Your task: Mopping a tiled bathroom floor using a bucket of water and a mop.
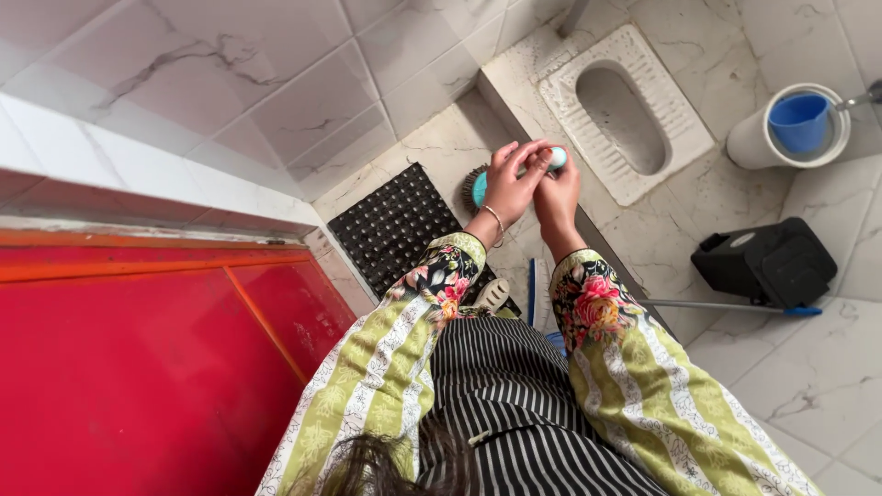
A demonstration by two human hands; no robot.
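Both my hands are raised together over a tiled step. My left hand [511, 182], with a thin bangle on the wrist, and my right hand [557, 191] both close their fingers on a small pale blue and white rounded object [558, 158]. Just under my left hand shows a round brush [475, 187] with dark bristles and a teal body; whether it joins the small object I cannot tell. My sleeves are green-striped with floral cuffs.
A white squat toilet pan [625, 110] lies beyond the hands. A white bucket [755, 142] holding a blue mug [797, 121] stands at the far right. A black studded mat [395, 225], a black box [767, 262], a thin pole [726, 306] and a red door [138, 367] surround me.
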